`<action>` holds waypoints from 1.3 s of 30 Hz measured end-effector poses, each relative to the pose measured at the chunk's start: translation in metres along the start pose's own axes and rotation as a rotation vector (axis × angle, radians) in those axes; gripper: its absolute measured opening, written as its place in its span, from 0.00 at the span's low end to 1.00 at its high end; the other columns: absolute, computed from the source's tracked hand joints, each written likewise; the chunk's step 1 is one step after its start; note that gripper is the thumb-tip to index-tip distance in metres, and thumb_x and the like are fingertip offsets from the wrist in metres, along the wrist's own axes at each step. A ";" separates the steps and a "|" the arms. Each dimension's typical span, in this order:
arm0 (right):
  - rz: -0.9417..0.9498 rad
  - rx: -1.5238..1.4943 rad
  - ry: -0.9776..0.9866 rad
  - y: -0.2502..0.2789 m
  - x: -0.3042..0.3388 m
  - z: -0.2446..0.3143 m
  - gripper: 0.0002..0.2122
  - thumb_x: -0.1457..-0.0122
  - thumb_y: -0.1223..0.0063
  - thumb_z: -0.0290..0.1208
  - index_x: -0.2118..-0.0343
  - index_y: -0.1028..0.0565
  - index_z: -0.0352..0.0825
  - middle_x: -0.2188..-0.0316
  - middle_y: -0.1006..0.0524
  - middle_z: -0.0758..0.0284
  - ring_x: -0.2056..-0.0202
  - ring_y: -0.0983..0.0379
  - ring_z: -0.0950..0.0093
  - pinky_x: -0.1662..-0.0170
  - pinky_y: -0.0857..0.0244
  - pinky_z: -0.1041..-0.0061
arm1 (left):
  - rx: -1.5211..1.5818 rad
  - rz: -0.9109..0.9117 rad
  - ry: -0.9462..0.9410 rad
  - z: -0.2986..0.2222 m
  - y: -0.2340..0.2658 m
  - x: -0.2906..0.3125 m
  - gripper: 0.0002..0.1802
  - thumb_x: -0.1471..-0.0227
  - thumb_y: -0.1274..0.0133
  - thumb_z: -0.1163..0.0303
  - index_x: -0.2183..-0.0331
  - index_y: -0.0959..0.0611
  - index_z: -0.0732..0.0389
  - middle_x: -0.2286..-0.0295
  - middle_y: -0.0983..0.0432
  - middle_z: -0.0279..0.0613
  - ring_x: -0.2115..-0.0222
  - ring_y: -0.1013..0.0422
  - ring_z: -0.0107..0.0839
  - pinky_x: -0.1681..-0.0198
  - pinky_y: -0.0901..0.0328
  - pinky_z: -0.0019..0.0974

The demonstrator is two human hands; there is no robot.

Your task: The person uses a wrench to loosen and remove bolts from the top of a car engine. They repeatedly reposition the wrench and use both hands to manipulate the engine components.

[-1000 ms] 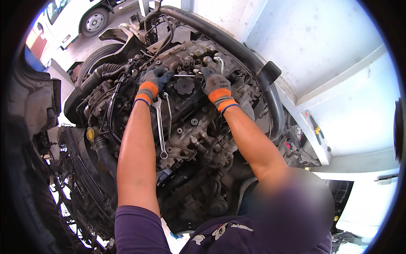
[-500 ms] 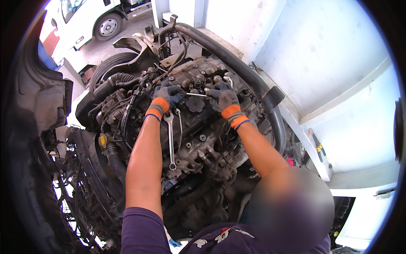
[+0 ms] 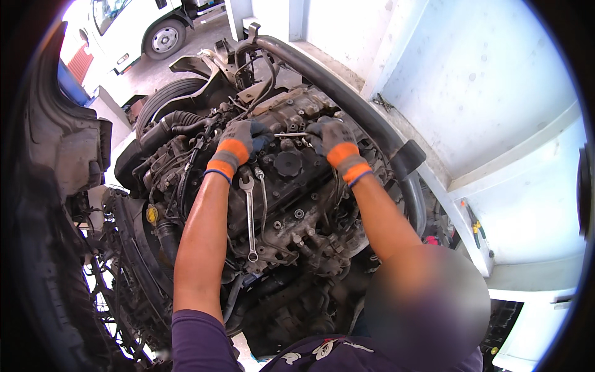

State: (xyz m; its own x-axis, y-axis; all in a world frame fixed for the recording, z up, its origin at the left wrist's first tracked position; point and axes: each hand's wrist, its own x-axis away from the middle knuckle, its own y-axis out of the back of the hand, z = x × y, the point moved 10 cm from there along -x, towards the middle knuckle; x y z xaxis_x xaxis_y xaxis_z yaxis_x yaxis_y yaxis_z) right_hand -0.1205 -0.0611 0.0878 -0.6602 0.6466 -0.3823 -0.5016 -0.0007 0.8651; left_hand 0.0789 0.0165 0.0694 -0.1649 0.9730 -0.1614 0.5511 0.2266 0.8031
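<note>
Both my hands wear grey gloves with orange cuffs and are over the top of a dark, greasy engine [image 3: 266,192]. A slim silvery metal rod [image 3: 290,134] spans between them, roughly level. My left hand [image 3: 243,137] is closed around its left end and my right hand [image 3: 330,136] around its right end; the gloves hide both ends. Just below the rod sits a round black cap [image 3: 288,163] on the engine cover. A combination wrench [image 3: 250,214] lies lengthwise on the engine below my left hand, beside a thin bent metal pipe [image 3: 264,198].
A thick dark curved tube [image 3: 347,87] arches along the engine's far right side. A yellow cap [image 3: 152,214] shows at the left. Pliers [image 3: 476,228] with yellow-and-black handles rest by the white wall at right. A white truck [image 3: 139,31] stands beyond a tyre [image 3: 166,99].
My left hand has shifted slightly left, and the rod now sits more level between my hands. The whole view has moved a little. The wrench still lies on the engine.
</note>
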 end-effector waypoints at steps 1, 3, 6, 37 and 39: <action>0.053 0.030 -0.012 -0.003 -0.008 0.004 0.09 0.45 0.41 0.39 0.63 0.17 0.45 0.64 0.19 0.57 0.60 0.22 0.57 0.54 0.30 0.58 | -0.033 0.024 0.025 0.000 -0.003 0.004 0.13 0.49 0.39 0.65 0.61 0.12 0.57 0.69 0.16 0.44 0.70 0.21 0.34 0.61 0.29 0.36; 0.153 0.096 -0.032 -0.008 -0.023 0.007 0.10 0.45 0.42 0.40 0.63 0.17 0.44 0.64 0.19 0.58 0.60 0.22 0.58 0.54 0.30 0.58 | -0.097 0.064 0.069 0.001 -0.007 0.007 0.13 0.50 0.39 0.65 0.61 0.12 0.57 0.69 0.16 0.44 0.69 0.20 0.36 0.60 0.29 0.36; 0.113 0.097 0.034 -0.025 -0.030 -0.015 0.10 0.45 0.45 0.38 0.63 0.18 0.46 0.64 0.19 0.58 0.59 0.22 0.57 0.52 0.30 0.58 | -0.028 0.053 0.124 0.003 -0.009 0.004 0.14 0.51 0.39 0.65 0.61 0.12 0.56 0.69 0.16 0.44 0.69 0.20 0.37 0.60 0.29 0.37; 0.074 -0.048 -0.437 -0.066 -0.077 -0.009 0.15 0.47 0.43 0.41 0.63 0.17 0.36 0.61 0.18 0.53 0.58 0.20 0.54 0.53 0.27 0.59 | 0.135 0.105 0.263 0.037 -0.029 0.003 0.14 0.53 0.33 0.63 0.67 0.12 0.63 0.74 0.17 0.40 0.75 0.26 0.26 0.67 0.31 0.35; 0.040 -0.039 -0.380 -0.066 -0.081 0.003 0.14 0.47 0.43 0.38 0.63 0.17 0.35 0.63 0.18 0.52 0.59 0.20 0.55 0.54 0.27 0.60 | 0.214 0.086 0.235 0.052 -0.035 0.001 0.15 0.54 0.32 0.62 0.68 0.12 0.63 0.74 0.17 0.40 0.74 0.26 0.26 0.67 0.31 0.34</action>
State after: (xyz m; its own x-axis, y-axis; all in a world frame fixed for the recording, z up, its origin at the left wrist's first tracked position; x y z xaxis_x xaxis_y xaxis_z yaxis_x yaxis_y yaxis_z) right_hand -0.0326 -0.1109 0.0625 -0.4289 0.8821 -0.1946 -0.5052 -0.0557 0.8612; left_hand 0.1016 0.0114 0.0113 -0.2809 0.9579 0.0591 0.7263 0.1719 0.6655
